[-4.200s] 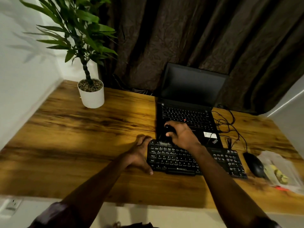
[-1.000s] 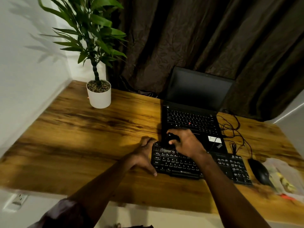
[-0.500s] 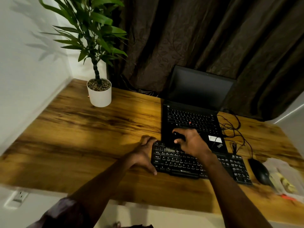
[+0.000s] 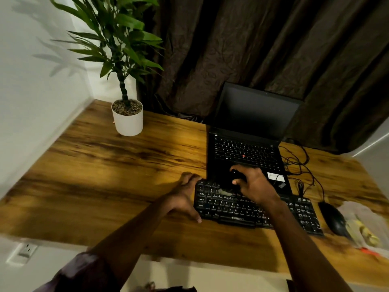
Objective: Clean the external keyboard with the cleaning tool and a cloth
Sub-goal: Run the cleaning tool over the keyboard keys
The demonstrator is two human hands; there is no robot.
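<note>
Low in the centre of the frame, my left hand (image 4: 183,199) clasps the left end of the external keyboard (image 4: 231,209); just beyond, my right hand (image 4: 255,185) grips the dark cleaning tool (image 4: 236,175) (its pale tip on the upper key rows). Farther back sits the open laptop (image 4: 246,152).

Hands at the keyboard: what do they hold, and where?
Right hand grips a small black cleaning tool by its upper end; left hand holds the keyboard at its left end.
</note>
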